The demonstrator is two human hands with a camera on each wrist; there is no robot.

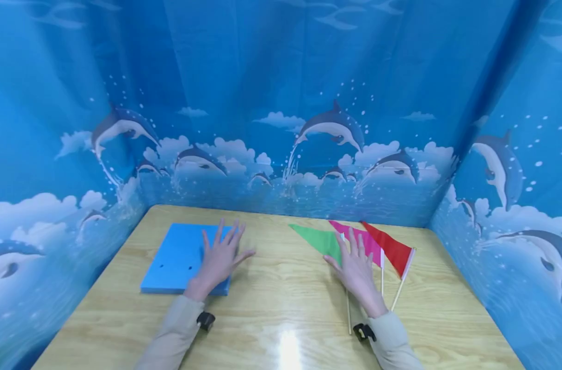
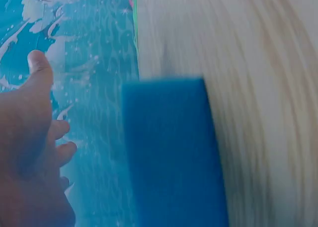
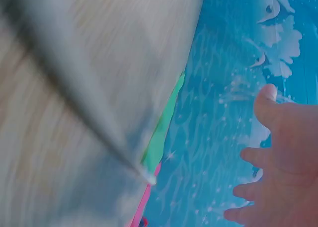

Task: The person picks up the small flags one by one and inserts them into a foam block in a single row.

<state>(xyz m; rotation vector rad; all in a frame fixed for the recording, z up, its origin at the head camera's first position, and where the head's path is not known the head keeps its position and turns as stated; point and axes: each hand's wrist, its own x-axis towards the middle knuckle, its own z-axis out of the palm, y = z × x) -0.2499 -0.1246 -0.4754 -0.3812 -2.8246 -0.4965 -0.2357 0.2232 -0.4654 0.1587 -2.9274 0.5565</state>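
In the head view my left hand (image 1: 219,260), fingers spread, overlaps the right side of a blue slab (image 1: 172,257) with small dark holes. The left wrist view has that blue slab (image 2: 171,147) below and beside the hand, which holds nothing. My right hand (image 1: 357,270) is spread over the sticks of the pennants, its fingers straight. A green pennant (image 1: 320,240), a pink pennant (image 1: 371,245) and a red pennant (image 1: 392,246) lie side by side on pale sticks. The right wrist view has a blurred stick (image 3: 94,103) and the green pennant (image 3: 161,130) beside the hand.
Everything lies on a light wood table (image 1: 272,288). A blue curtain (image 1: 281,103) printed with dolphins and clouds closes off the back and both sides. Between the slab and the pennants lies bare wood. Dark straps with a small black piece (image 1: 206,321) sit at the wrists.
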